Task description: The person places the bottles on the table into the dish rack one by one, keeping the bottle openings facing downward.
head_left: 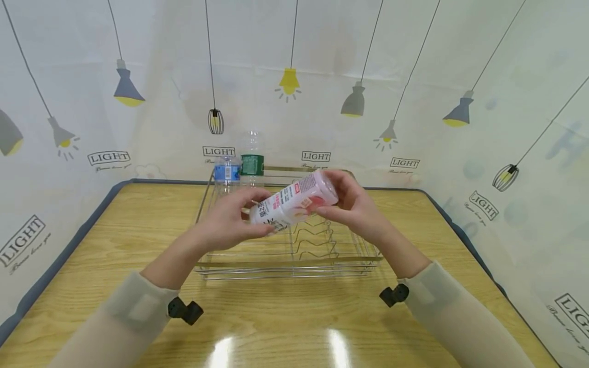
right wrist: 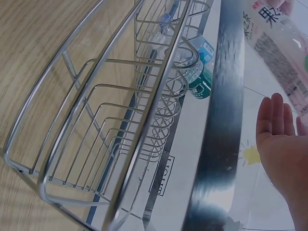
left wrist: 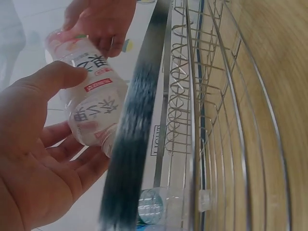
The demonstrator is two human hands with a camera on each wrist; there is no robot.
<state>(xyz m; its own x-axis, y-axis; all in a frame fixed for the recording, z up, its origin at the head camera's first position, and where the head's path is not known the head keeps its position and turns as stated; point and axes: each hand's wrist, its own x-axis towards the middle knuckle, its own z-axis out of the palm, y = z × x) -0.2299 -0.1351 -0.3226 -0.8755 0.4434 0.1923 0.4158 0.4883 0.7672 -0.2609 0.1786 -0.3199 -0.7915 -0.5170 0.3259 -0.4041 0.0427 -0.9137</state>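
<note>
A plastic drink bottle (head_left: 294, 201) with a white and pink label is held tilted above the wire rack, its base up to the right. My left hand (head_left: 226, 220) grips the lower, neck end between thumb and fingers. At the base end, my right hand (head_left: 361, 207) holds the bottle with the thumb on the near side and fingers behind. The left wrist view shows the left thumb lying across the label and the bottle's neck (left wrist: 108, 142) pointing down. In the right wrist view the bottle is partly cut off by the frame edge.
The metal wire rack (head_left: 290, 264) stands on the wooden table (head_left: 294, 317), with wavy wire dividers inside. At its back left stand a blue-labelled bottle (head_left: 227, 173) and a taller green-labelled bottle (head_left: 252, 164). A lamp-printed cloth (head_left: 257, 51) surrounds the table's back and sides.
</note>
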